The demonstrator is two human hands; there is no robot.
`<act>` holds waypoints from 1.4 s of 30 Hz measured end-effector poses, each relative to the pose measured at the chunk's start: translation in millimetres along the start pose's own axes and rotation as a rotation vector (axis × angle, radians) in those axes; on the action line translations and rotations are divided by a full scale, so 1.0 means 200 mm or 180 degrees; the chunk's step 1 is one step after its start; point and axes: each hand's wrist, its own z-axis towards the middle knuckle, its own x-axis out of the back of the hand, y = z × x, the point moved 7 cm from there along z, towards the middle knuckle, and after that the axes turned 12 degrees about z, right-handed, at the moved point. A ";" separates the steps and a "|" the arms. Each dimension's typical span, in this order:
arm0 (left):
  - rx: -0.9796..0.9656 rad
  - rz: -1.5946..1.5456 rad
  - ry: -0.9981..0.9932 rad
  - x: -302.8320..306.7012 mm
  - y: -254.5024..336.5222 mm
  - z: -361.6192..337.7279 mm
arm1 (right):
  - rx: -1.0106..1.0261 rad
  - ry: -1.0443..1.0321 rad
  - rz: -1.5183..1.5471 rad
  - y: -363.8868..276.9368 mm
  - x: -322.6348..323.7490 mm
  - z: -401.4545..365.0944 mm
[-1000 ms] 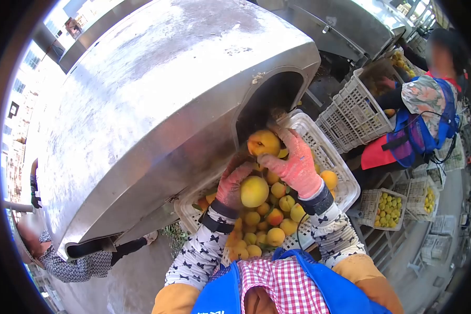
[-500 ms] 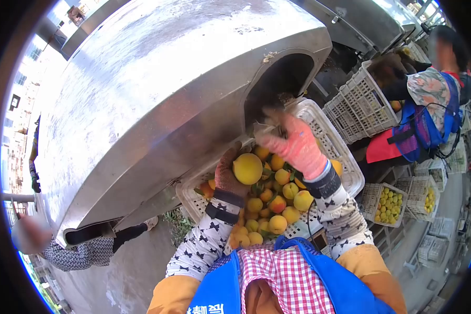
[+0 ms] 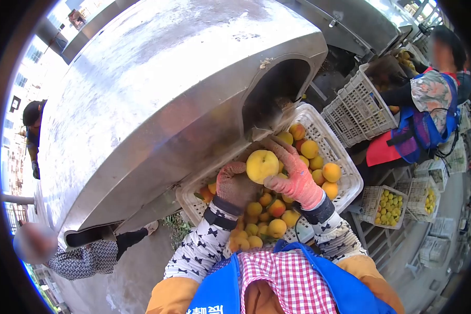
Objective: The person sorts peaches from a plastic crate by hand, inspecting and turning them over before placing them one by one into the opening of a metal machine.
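One yellow fruit raised over white crate

Found clamped between the thumb and fingers of the right hand, above the middle of the crate and near a metal housing. Round and full in outline, smooth-looking. Mostly clear yellow, paler than much of the loose fruit below. Marked near the upper middle by a faint dimple. Appears bigger in view than any neighbour. Overlapped at the lower right edge by the gloved thumb. Hidden on the far side, hence not assessed there.

Noted the left hand, also gloved, just beside the lower left of the yellow fruit, with fingers bent. Cannot tell whether gripping or merely resting close.

Recorded among the loose fruit: yellow and orange skins, several with red blush, heaped in the slotted crate. Seen next to the crate's far side: dark opening in the housing. Observed to the right: another person, reaching into a second crate.
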 end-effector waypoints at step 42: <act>0.1601 0.9040 -0.1488 0.81 -0.46 0.18 | -0.3313 -0.2048 -0.3250 0.89 0.21 -0.35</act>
